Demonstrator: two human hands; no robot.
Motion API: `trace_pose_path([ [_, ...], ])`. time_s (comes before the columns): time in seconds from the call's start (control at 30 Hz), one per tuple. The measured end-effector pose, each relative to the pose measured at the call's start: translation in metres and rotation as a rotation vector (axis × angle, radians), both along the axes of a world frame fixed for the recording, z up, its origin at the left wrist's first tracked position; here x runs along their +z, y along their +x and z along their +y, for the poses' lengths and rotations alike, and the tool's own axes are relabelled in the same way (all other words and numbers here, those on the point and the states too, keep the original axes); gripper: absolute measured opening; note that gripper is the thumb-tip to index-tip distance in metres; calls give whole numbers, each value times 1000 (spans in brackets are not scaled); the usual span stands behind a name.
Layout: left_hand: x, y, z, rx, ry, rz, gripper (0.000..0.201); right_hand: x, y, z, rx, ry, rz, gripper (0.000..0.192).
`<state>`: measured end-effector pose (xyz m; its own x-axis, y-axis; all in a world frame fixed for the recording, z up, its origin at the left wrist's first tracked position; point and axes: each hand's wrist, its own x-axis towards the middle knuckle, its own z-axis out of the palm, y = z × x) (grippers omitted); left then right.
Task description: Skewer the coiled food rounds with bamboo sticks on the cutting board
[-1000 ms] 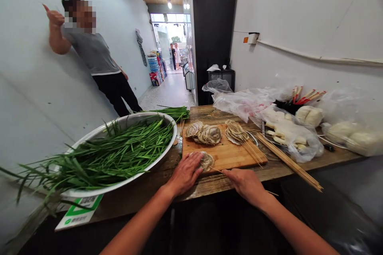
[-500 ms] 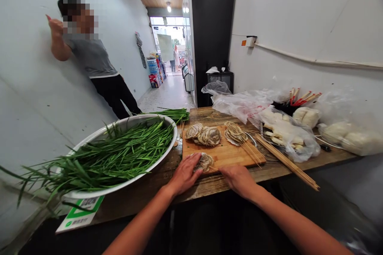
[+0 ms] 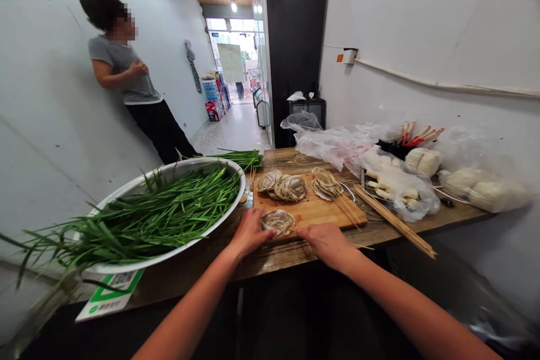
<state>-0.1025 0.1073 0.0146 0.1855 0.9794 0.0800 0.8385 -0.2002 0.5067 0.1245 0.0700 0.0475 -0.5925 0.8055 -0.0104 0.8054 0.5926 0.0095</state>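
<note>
A folded beige tofu-skin piece [image 3: 277,220] lies at the near edge of a wooden cutting board [image 3: 314,209]. My left hand [image 3: 248,232] presses against its left side. My right hand [image 3: 324,242] grips a thin bamboo skewer [image 3: 361,246] whose tip reaches the piece's right side. More folded pieces [image 3: 283,185] sit at the back of the board, and a skewered stack [image 3: 325,182] lies beside them.
A big metal basin [image 3: 221,215] of green chives [image 3: 160,215] fills the left. Loose skewers [image 3: 392,220] and plastic bags of white food [image 3: 399,183] lie right. A person [image 3: 130,79] leans on the left wall by a corridor.
My right hand has moved left toward the piece, driving the skewer into it. The view shifted slightly. The person at the wall lowered a raised arm and folded both arms.
</note>
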Motion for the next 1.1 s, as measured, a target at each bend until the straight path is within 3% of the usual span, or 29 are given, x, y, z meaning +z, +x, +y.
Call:
trace_pose_path([
  [0.2,5,2,12,311,-219,-252,36,1,2,2,1,-3,-11,40],
  [0.33,0,12,18,418,-253,-697,19,-21,13,4,-12,-19,143,48],
  [0.47,-7,27,18,416,-249,-921,21,-46,15,4,-42,-37,263,54],
  [0.6,-15,36,18,479,-227,-1108,31,-59,6,3,-83,-51,365,49],
  [0.93,-21,51,24,612,-200,-1364,19,-70,-20,-3,-186,-125,736,40],
  [1.1,-25,55,30,577,-216,-1337,18,-67,-31,-9,-283,-166,920,37],
])
